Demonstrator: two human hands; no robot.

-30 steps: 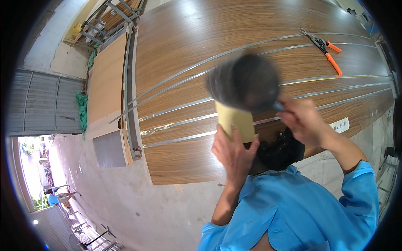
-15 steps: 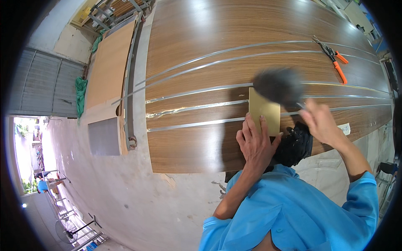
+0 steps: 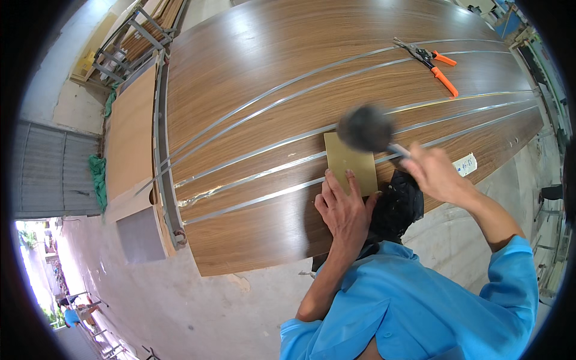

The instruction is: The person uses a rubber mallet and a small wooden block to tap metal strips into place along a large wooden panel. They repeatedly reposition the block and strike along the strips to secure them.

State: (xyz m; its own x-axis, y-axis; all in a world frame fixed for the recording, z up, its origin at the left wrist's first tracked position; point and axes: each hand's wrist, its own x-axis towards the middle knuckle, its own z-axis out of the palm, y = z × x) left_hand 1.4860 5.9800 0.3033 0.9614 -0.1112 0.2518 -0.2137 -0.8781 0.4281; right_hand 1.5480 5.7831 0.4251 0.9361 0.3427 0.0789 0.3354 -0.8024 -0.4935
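My right hand [image 3: 435,173] is closed around the handle of a black-headed mallet [image 3: 365,129]. The mallet head, blurred by motion, is over the upper right of a flat gold-coloured block [image 3: 351,161]. My left hand [image 3: 347,210] holds the block's near end, fingers spread on its face and thumb by its right edge. Beneath the block, thin metal strips [image 3: 252,204] run across a wood-grain panel [image 3: 258,240]. Whether the mallet touches the block cannot be seen. A black bundle [image 3: 396,207] lies between my forearms, partly hidden.
Snips with orange handles [image 3: 435,67] lie on the panel's far right part. Nearer sits a white label [image 3: 465,164]. Left of the panel stand a brown board [image 3: 133,132] and a metal rail [image 3: 161,126]. A green cloth [image 3: 97,183] hangs by the grey shutter [image 3: 57,171].
The view has turned, so the panel sits tilted and further left. My right hand still swings the mallet above the block; my left hand keeps its place on it.
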